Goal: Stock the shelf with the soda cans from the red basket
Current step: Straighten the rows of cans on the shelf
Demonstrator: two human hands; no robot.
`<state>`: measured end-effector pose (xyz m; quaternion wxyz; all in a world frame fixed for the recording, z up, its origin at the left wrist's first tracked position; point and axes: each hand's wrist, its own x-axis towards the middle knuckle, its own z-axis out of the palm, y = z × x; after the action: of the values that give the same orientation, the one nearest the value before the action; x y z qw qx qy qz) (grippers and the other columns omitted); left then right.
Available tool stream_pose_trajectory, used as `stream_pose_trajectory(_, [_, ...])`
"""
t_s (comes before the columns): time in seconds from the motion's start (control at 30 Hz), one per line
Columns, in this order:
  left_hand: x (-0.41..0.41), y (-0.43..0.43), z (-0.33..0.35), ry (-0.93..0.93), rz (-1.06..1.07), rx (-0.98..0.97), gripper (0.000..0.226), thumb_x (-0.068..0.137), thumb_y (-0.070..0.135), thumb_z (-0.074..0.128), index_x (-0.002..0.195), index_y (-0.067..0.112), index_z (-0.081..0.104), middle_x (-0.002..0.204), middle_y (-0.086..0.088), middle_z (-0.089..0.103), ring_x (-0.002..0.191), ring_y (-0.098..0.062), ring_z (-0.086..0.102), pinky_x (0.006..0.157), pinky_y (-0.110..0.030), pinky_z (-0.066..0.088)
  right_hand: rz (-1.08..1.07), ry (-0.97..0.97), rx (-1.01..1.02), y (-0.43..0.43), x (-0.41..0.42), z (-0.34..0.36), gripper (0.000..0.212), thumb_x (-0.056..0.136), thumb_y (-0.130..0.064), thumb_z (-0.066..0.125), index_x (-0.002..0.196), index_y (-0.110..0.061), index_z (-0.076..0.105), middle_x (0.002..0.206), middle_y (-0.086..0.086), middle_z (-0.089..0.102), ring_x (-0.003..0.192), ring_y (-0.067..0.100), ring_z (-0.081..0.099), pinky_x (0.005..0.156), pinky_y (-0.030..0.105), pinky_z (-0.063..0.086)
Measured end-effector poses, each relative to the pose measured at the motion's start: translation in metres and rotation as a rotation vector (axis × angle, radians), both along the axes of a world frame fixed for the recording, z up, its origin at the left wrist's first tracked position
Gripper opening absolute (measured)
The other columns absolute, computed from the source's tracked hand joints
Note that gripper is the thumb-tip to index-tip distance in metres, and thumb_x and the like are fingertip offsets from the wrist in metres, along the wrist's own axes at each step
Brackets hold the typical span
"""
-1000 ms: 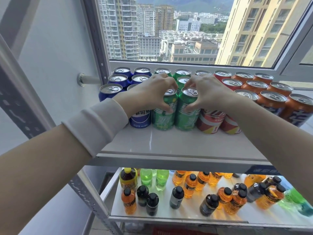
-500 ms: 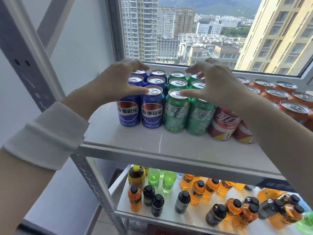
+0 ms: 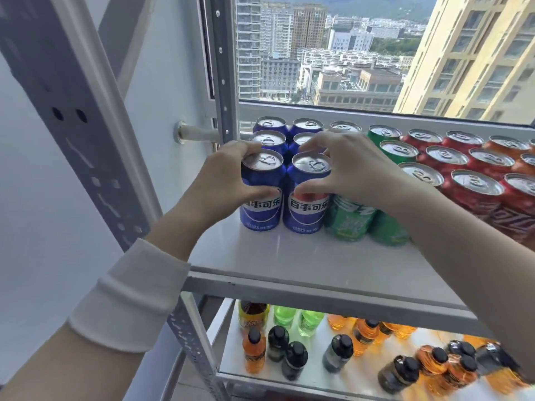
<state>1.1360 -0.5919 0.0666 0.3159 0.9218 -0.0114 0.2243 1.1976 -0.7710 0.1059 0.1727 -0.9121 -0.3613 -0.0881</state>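
Observation:
Rows of soda cans stand on the white shelf (image 3: 289,261): blue at the left, then green cans (image 3: 347,221), red cans (image 3: 474,192) and orange cans (image 3: 503,146) at the far right. My left hand (image 3: 220,180) wraps the front-left blue can (image 3: 262,209), thumb across its label. My right hand (image 3: 356,169) holds the neighbouring front blue can (image 3: 307,212), fingers over its rim and thumb on its front. Both cans stand upright on the shelf and touch each other. The red basket is out of view.
A grey perforated upright (image 3: 86,140) frames the shelf's left side, with a white wall and a pipe stub (image 3: 197,131) behind. A window (image 3: 347,53) lies right behind the cans. The lower shelf (image 3: 318,371) carries several orange, dark and green bottles.
Both hands left the front green cans, lifted open, then moved left and closed on the two front blue cans. The view shifted left and closer.

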Motion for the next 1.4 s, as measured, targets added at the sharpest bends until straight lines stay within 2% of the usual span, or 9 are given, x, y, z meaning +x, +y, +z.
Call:
stream_pose_trajectory(0.07, [-0.001,0.002,0.001,-0.011,-0.007,0.014,0.077,0.062,0.033,0.083,0.13,0.015,0.05,0.127,-0.001,0.056,0.103,-0.003,0.046,0.084,-0.009,0.032,-0.015,-0.011,0.024,-0.001,-0.003,0.005,0.072,0.061,-0.038,0.082,0.123,-0.013,0.056,0.115,0.002,0.063,0.091,0.008,0.049,0.071,0.014,0.031])
stream_pose_trajectory(0.13, [-0.003,0.002,0.003,-0.005,-0.023,0.018,0.077,0.062,0.033,0.083,0.13,0.015,0.051,0.128,-0.001,0.056,0.102,-0.003,0.045,0.085,-0.012,0.033,-0.029,-0.017,0.019,-0.002,-0.007,0.007,0.073,0.06,-0.039,0.083,0.123,-0.013,0.056,0.111,0.0,0.064,0.087,0.007,0.047,0.07,0.015,0.029])
stream_pose_trajectory(0.4, [-0.014,-0.001,0.004,0.018,-0.044,0.002,0.078,0.062,0.031,0.083,0.131,0.015,0.049,0.126,0.0,0.055,0.101,-0.003,0.045,0.088,-0.018,0.041,-0.018,-0.01,0.002,-0.006,-0.018,0.006,0.073,0.06,-0.042,0.082,0.122,-0.014,0.056,0.112,-0.001,0.064,0.091,0.009,0.05,0.078,0.022,0.036])
stream_pose_trajectory(0.6, [-0.012,-0.003,0.013,0.039,-0.044,0.053,0.077,0.067,0.045,0.074,0.134,0.018,0.046,0.134,0.003,0.052,0.111,-0.001,0.047,0.088,-0.012,0.032,0.04,0.037,0.0,-0.009,-0.014,0.01,0.073,0.062,-0.049,0.076,0.124,-0.017,0.052,0.114,-0.001,0.062,0.093,0.009,0.053,0.078,0.02,0.038])
stream_pose_trajectory(0.73, [0.01,0.0,0.036,-0.03,0.048,-0.149,0.063,0.078,0.044,0.064,0.133,0.018,0.048,0.133,0.002,0.054,0.117,-0.005,0.051,0.085,-0.011,0.036,-0.013,0.035,0.119,-0.003,0.007,0.028,0.061,0.072,-0.046,0.069,0.121,-0.011,0.055,0.114,0.003,0.063,0.093,0.014,0.057,0.087,0.026,0.045])
stream_pose_trajectory(0.83, [0.04,0.003,0.039,0.083,0.098,-0.173,0.061,0.08,0.04,0.066,0.133,0.014,0.049,0.133,-0.003,0.055,0.118,-0.014,0.052,0.09,-0.02,0.037,-0.066,0.03,0.004,0.011,0.032,0.03,0.062,0.076,-0.046,0.067,0.124,-0.008,0.054,0.124,0.008,0.059,0.108,0.021,0.055,0.093,0.029,0.04])
stream_pose_trajectory(0.97, [0.062,0.004,0.029,0.221,0.12,-0.194,0.063,0.075,0.04,0.072,0.128,0.013,0.053,0.121,-0.003,0.06,0.103,-0.01,0.052,0.085,-0.022,0.038,-0.086,0.068,-0.125,0.022,0.053,0.025,0.067,0.075,-0.043,0.071,0.128,-0.007,0.052,0.129,0.01,0.057,0.116,0.024,0.052,0.093,0.028,0.038])
stream_pose_trajectory(1.33, [0.057,0.011,0.037,0.258,0.063,-0.271,0.043,0.065,0.027,0.081,0.104,0.015,0.067,0.084,0.003,0.064,0.089,-0.017,0.063,0.081,-0.033,0.054,-0.06,0.111,-0.017,0.018,0.06,0.022,0.059,0.065,-0.04,0.08,0.113,-0.011,0.062,0.106,0.003,0.066,0.088,0.013,0.055,0.074,0.021,0.038])
stream_pose_trajectory(1.4, [0.056,0.012,0.039,0.28,0.055,-0.297,0.048,0.066,0.025,0.081,0.109,0.011,0.066,0.083,0.006,0.062,0.087,-0.015,0.063,0.08,-0.031,0.055,-0.06,0.126,-0.02,0.019,0.059,0.022,0.058,0.064,-0.041,0.08,0.111,-0.014,0.062,0.103,0.001,0.065,0.087,0.012,0.056,0.073,0.021,0.038])
